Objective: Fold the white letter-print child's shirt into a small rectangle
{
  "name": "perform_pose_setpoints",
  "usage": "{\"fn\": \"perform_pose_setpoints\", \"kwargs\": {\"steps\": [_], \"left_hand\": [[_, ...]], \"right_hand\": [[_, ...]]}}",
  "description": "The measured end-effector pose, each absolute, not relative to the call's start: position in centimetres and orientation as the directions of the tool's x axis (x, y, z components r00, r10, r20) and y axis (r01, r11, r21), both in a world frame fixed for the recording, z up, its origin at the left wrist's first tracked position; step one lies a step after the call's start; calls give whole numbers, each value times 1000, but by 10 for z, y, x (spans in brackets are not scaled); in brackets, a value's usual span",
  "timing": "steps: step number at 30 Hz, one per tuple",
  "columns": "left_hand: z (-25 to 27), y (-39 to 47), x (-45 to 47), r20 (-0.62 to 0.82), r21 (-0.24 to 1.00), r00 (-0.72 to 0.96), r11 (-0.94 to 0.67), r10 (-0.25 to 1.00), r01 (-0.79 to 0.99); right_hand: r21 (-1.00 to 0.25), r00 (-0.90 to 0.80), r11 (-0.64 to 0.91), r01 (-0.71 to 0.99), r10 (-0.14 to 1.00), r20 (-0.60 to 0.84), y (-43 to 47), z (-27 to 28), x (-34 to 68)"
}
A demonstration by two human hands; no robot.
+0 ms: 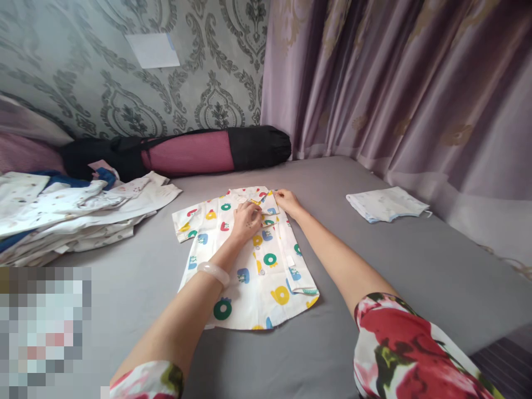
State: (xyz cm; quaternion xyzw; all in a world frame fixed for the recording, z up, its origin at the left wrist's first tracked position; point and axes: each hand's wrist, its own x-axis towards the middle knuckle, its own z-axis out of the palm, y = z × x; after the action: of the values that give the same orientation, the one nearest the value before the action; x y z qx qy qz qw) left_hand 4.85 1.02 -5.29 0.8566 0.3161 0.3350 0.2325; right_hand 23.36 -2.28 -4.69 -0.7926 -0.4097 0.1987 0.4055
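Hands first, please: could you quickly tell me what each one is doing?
Left hand: pinching the shirt front.
Right hand: gripping the shirt near its collar.

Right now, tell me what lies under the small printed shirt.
The shirt lies flat on the grey sheet, with the left hand and right hand on its collar. Anything beneath the cloth is hidden.

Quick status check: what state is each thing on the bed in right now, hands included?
Shirt: spread flat, one side folded inward.
Left hand: pressing on shirt's chest.
Right hand: fingers at shirt's collar.
Folded cloth: folded, lying apart by the curtain.
Clothes pile: unfolded, heaped.
Bag: lying along the wall.
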Motion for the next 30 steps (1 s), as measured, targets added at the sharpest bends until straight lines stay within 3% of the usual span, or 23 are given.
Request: {"fn": "perform_pose_setpoints", "kwargs": {"steps": [10,16,22,30], "left_hand": [[-52,7,49,342,540,626,-692,700,479],[-50,9,50,350,577,545,-634,762,515],[-50,12,48,324,628,429,-531,843,568],[-60,22,49,342,689,406,-520,847,505]], "right_hand": [[-626,544,-382,680,835,80,-23,-33,215],[-367,420,-342,865,894,156,-25,-34,190],[-325,441,-402,856,896,52,-18,-43,171],[-261,441,-409,875,894,78,-19,-49,167]]}}
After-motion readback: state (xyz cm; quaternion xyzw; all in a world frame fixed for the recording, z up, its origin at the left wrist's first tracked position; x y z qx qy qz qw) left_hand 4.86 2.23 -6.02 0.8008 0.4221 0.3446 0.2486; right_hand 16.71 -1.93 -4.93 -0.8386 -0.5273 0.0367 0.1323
